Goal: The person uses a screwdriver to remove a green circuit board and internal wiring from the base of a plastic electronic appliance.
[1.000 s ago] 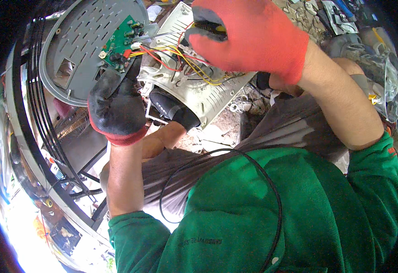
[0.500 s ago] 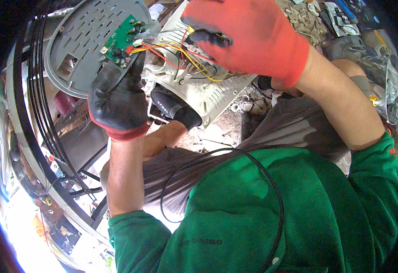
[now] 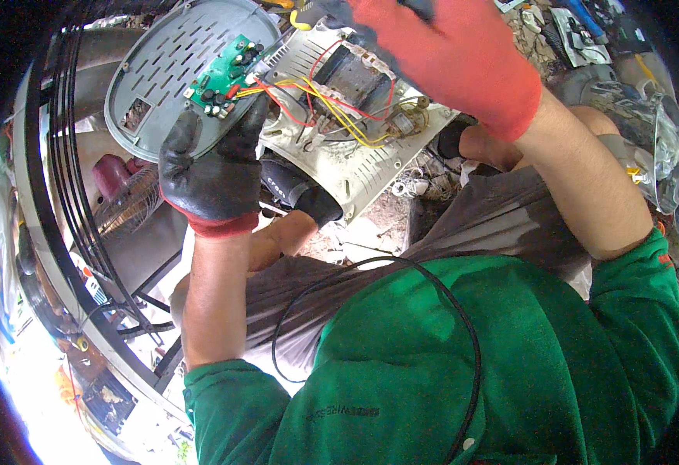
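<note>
- gripping the grey cover (image 3: 149,89) at its near edge with your left hand (image 3: 214,180), you have the green circuit board (image 3: 221,76) against it
- your right hand (image 3: 463,66) hovers over the white casing (image 3: 366,177); its grip cannot be told
- casing already open, but wires (image 3: 325,106) still link it to the board

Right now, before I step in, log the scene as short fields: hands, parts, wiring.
Left hand: gloved, holding gray slotted cover by its near edge
Right hand: gloved, fingertips near yellow piece; grip unclear
Board: green, against the cover
Wires: red and yellow, from board toward white housing
Dark block: in housing
</note>
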Tool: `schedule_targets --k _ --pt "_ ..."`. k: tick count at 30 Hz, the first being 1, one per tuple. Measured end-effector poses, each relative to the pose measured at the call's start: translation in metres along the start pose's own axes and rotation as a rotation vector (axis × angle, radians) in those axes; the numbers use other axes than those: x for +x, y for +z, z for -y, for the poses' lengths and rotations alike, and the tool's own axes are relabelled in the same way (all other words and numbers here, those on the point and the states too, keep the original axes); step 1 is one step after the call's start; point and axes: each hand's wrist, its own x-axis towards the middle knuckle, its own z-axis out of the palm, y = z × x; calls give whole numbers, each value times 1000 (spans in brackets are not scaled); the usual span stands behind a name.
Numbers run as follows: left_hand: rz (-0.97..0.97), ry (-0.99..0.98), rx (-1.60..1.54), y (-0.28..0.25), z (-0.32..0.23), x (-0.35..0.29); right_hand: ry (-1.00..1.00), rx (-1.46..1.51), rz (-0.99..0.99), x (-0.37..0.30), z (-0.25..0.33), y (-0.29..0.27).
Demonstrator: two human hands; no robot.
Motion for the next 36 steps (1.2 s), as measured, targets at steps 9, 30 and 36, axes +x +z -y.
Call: schedule_targets --k 9,30,36 --pt "23 5 -76 -17 9 -5 172 -247 283 1 10 -28" --pt "-123 94 -17 -16 8 -7 67 -158 384 1 8 -19" --pt "-109 91 -90 -15 3 -13 362 148 696 28 29 -44"
